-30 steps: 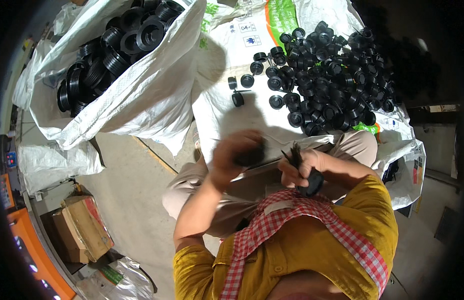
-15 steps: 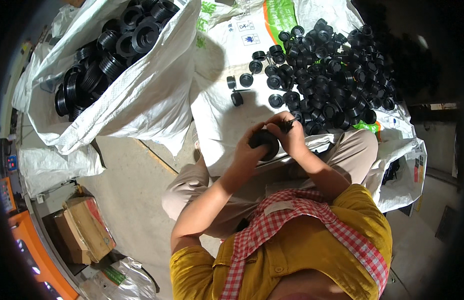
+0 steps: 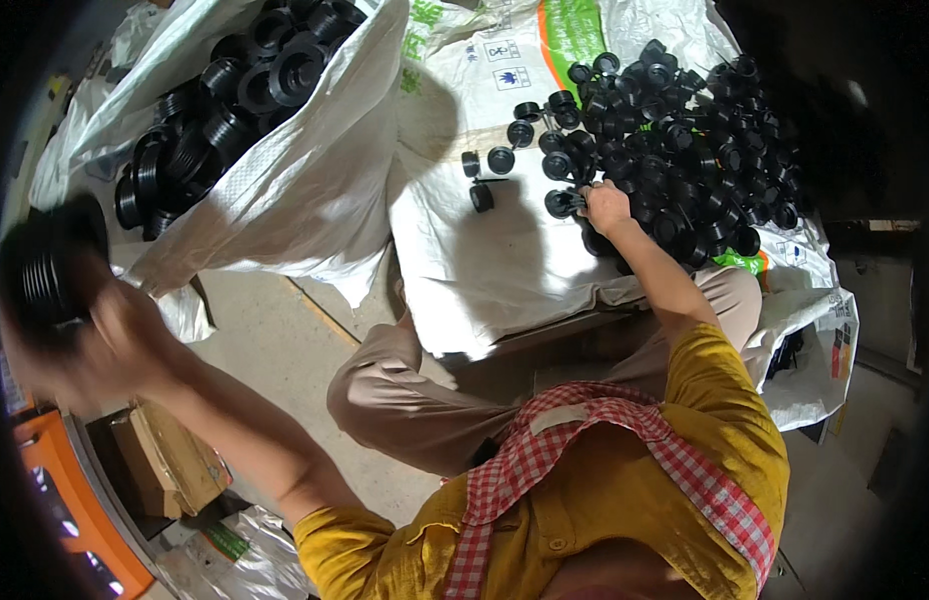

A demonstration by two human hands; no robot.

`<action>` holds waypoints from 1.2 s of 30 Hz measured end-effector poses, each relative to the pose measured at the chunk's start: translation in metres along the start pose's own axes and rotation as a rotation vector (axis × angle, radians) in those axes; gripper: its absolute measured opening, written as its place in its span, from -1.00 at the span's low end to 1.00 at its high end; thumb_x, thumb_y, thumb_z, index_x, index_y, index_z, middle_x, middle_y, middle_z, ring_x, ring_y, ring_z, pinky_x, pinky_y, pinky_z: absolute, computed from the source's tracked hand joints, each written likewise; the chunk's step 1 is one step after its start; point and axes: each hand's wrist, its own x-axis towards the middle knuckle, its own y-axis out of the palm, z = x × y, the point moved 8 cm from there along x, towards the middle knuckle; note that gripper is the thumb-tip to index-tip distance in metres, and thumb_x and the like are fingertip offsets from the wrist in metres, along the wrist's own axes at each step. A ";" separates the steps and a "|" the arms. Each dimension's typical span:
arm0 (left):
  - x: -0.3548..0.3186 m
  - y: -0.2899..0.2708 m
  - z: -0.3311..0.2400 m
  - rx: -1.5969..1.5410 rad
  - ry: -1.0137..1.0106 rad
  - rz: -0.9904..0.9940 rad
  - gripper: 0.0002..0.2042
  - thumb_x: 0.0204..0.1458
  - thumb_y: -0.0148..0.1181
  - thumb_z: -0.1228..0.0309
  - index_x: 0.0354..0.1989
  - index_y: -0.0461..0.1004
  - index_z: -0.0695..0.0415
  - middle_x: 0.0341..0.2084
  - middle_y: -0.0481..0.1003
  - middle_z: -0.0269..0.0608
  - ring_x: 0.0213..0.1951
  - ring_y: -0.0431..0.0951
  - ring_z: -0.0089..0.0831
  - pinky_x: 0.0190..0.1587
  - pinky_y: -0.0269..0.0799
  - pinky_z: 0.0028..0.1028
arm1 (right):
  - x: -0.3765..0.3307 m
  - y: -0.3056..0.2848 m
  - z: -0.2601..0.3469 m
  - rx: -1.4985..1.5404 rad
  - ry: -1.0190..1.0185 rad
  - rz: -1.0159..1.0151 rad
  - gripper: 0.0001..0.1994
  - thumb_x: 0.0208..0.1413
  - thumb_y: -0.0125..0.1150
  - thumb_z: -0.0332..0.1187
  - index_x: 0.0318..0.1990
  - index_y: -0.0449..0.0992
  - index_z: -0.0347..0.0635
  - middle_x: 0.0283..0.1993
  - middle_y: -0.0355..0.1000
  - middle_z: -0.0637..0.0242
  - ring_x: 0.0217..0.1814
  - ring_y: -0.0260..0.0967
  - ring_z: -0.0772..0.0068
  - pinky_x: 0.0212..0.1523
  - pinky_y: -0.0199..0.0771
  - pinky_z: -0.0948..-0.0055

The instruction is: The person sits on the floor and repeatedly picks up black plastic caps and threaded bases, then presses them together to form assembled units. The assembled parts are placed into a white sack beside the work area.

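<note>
My left hand (image 3: 115, 340) is flung out to the far left, blurred, and grips a black ribbed round part (image 3: 50, 265) just below the open sack's edge. My right hand (image 3: 607, 205) reaches forward to the near edge of a heap of small black caps (image 3: 685, 130) on a white woven sheet (image 3: 485, 250). Its fingers close around one small black cap (image 3: 563, 203). A few loose caps (image 3: 490, 165) lie apart to the left of the heap.
A big white woven sack (image 3: 305, 200) at upper left is open and full of large black ribbed rings (image 3: 235, 90). A cardboard box (image 3: 165, 470) and an orange crate (image 3: 65, 500) stand at lower left. A white plastic bag (image 3: 815, 350) hangs at right.
The hands were together on a black part over my lap. Now my left hand has swung far left with it, and my right hand has gone forward to the cap heap.
</note>
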 end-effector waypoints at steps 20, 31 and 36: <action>-0.265 0.027 -0.348 -1.844 -1.862 1.647 -0.50 0.16 0.10 0.18 0.19 0.24 0.21 0.00 0.39 -0.18 -0.03 0.43 -0.34 -0.03 0.42 -0.30 | -0.105 -0.074 0.040 1.062 0.216 -0.113 -0.74 -0.04 0.30 -0.29 -0.29 0.55 -0.34 -0.39 0.53 0.14 -0.36 0.47 0.43 -0.27 0.45 0.47; -0.289 0.041 -0.331 -1.521 -1.039 1.616 -0.67 -0.16 0.13 0.43 -0.17 0.45 0.29 -0.52 0.51 -0.14 -0.50 0.51 -0.44 -0.48 0.44 -0.45 | -0.155 -0.156 0.088 0.453 -0.385 -0.401 -0.33 -0.41 0.44 -0.55 0.05 0.42 -0.19 -0.36 0.39 0.24 -0.29 0.30 0.18 -0.29 0.38 0.28; -0.280 0.039 -0.329 -1.382 -0.855 1.601 -0.72 -0.17 0.11 0.41 -0.28 0.47 0.31 -0.52 0.51 -0.02 -0.46 0.53 -0.30 -0.32 0.45 -0.31 | -0.153 -0.176 0.103 0.309 -0.474 -0.241 -0.23 -0.50 0.49 -0.48 0.09 0.40 -0.15 -0.38 0.33 0.27 -0.29 0.28 0.21 -0.29 0.40 0.33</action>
